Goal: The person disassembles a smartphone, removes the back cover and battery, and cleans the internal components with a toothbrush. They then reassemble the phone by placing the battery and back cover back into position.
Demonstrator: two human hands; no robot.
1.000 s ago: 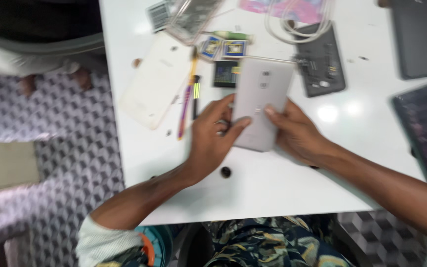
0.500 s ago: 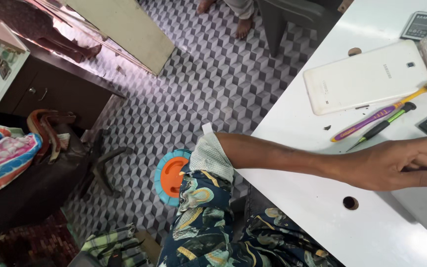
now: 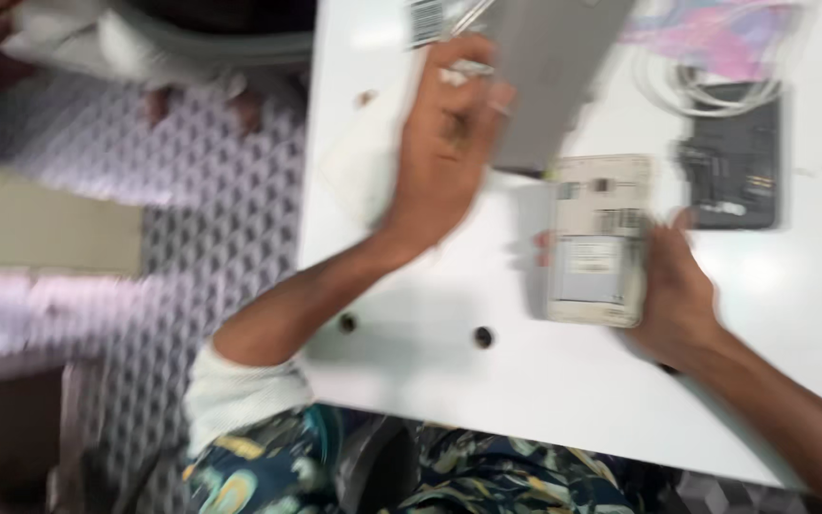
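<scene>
Left hand (image 3: 449,143) now raised with grey back cover (image 3: 554,76), right hand (image 3: 682,295) gripping opened phone (image 3: 596,238)

Your work surface is a white table (image 3: 411,381), its near edge running along your lap, with two small dark round holes (image 3: 483,337) close to that edge. Take the opened phone body (image 3: 596,240), back cover off and pale innards showing, as your landmark on the tabletop. Just beyond and to its right lies a dark flat phone part (image 3: 733,176). Beyond that, a coiled white cable (image 3: 706,90) rests partly on a pink and blue wrapper (image 3: 715,29). Left of the phone body, a white panel (image 3: 363,167) lies near the table's left edge.
</scene>
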